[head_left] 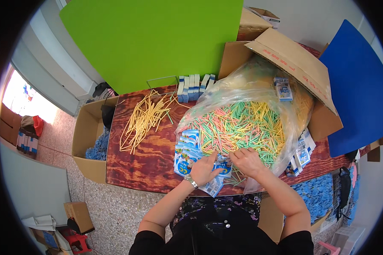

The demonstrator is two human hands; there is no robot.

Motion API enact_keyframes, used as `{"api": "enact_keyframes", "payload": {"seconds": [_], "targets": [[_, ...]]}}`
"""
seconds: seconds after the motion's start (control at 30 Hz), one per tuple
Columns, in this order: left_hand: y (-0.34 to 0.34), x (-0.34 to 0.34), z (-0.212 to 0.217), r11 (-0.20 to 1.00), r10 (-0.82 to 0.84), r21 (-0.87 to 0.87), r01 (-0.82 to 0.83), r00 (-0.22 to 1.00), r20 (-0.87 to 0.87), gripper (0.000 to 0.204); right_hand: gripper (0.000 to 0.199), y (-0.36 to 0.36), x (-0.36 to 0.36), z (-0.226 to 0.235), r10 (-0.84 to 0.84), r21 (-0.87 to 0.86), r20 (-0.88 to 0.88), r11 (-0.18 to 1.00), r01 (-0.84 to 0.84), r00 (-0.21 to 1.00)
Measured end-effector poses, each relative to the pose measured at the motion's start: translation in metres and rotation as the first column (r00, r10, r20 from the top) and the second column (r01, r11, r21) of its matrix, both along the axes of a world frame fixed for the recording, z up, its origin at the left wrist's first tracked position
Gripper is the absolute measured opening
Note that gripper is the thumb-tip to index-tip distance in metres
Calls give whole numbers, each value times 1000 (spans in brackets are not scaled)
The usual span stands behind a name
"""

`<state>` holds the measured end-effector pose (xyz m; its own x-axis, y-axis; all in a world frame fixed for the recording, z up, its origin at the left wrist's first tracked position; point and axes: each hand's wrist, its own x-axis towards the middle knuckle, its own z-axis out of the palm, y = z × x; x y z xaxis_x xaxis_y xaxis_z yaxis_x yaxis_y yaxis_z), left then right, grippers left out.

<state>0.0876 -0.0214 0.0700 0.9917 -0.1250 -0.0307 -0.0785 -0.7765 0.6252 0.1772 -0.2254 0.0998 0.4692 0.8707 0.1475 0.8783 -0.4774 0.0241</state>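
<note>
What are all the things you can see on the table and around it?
Straws in clear bag: a big heap, pink, green, yellow and orange, middle right of table.
Yellow straws: a loose pile, left part of table.
Small packets: a stack, blue and white, beside the bag, under the left hand.
Upright packets: a short row, blue and white, table's far edge.
Table: one, dark reddish wood.
Cardboard boxes: one open behind the bag, one on the floor at left.
Green board: one, behind table.
Blue board: one, right.
Left hand: on the packets, wears a wristwatch.
Right hand: at the straws' near edge.
</note>
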Motion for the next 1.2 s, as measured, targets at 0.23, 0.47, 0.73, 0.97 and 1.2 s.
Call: {"api": "enact_keyframes", "payload": {"seconds": [0.23, 0.47, 0.73, 0.97, 1.2], "targets": [[4, 10, 4, 994, 107, -49, -96, 910, 400, 65, 19, -20, 23, 22, -61, 132, -162, 988, 83, 985], [4, 20, 9, 893, 56, -444, -67, 998, -38, 21, 23, 5, 22, 45, 34, 329, -599, 921, 207, 800], [9, 25, 21, 875, 180, -445, -188, 982, -60, 19, 22, 13, 43, 50, 100, 322, -716, 925, 200, 691], [20, 26, 7, 615, 160, -725, -311, 949, -271, 18, 39, 27, 95, 49, 245, 332, -929, 883, 333, 276], [25, 27, 19, 658, 18, -715, -238, 954, -301, 19, 22, 59, 63, 57, 140, 329, -733, 929, 168, 666]]}}
